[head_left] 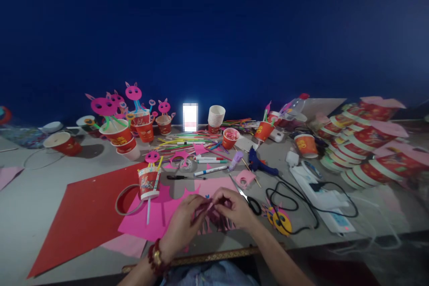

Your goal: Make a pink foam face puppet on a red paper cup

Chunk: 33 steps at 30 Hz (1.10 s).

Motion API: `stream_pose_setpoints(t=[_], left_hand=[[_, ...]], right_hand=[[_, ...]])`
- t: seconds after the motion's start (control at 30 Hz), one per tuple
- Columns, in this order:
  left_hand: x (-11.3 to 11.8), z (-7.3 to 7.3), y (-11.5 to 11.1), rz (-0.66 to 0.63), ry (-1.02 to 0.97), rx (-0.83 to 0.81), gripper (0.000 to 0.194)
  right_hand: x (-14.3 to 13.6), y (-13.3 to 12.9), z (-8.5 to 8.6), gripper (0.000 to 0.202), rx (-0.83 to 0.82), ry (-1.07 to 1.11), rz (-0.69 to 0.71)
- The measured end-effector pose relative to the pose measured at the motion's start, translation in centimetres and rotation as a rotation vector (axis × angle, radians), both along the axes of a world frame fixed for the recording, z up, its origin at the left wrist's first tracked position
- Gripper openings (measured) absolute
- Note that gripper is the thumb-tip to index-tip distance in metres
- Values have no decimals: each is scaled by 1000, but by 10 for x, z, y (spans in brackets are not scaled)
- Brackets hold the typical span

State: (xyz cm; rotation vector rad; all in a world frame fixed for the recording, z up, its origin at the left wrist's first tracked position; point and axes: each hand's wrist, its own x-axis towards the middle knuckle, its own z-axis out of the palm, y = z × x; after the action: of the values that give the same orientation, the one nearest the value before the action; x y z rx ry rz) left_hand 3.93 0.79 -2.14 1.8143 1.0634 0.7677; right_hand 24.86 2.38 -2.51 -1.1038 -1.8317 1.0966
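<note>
My left hand (189,218) and my right hand (233,207) meet over the table's front part, fingertips pinched together around a small pale pink piece (210,208). Its exact shape is too small to tell. Beneath the hands lies a light pink sheet (216,184) with cut strips at its lower edge. Bright pink paper (147,221) with a jagged cut edge lies to the left. On it stands a decorated paper cup (149,184) with a pink face on top. Scissors with black handles (254,205) lie just right of my right hand.
Red card (87,214) lies at left. Behind are decorated cups (115,133), markers (210,170), colored sticks (174,142) and a white cup stack (216,116). At right are a blue glue gun (263,166), black cable, a power strip (330,216) and stacked red cups (385,165).
</note>
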Motion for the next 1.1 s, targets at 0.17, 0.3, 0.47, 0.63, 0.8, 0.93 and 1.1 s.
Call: stream_pose_setpoints(t=[0.17,0.3,0.47,0.63,0.8,0.93,1.1], left_hand=[[6,-2,3,32,-516,-515,22],[9,-4,3,67,-583,-648,33],[14,-3,2,129,-548,-650,38],[23,-8,3,220,-518,-541,37],[27,-14,2,241,-442,-454,34],[20,-12,-4,238,-286,-281,21],[7,-10,-15,105,167,205,20]], right_hand=[[0,3,-2,18,22,219,61],[-1,4,-1,26,24,276,74],[0,-1,0,19,-68,295,-11],[0,-11,-5,21,-183,252,-160],[-4,-16,-9,22,-182,70,-142],[4,-8,-7,17,-112,-191,-178],[12,3,1,5,-87,-415,-180]])
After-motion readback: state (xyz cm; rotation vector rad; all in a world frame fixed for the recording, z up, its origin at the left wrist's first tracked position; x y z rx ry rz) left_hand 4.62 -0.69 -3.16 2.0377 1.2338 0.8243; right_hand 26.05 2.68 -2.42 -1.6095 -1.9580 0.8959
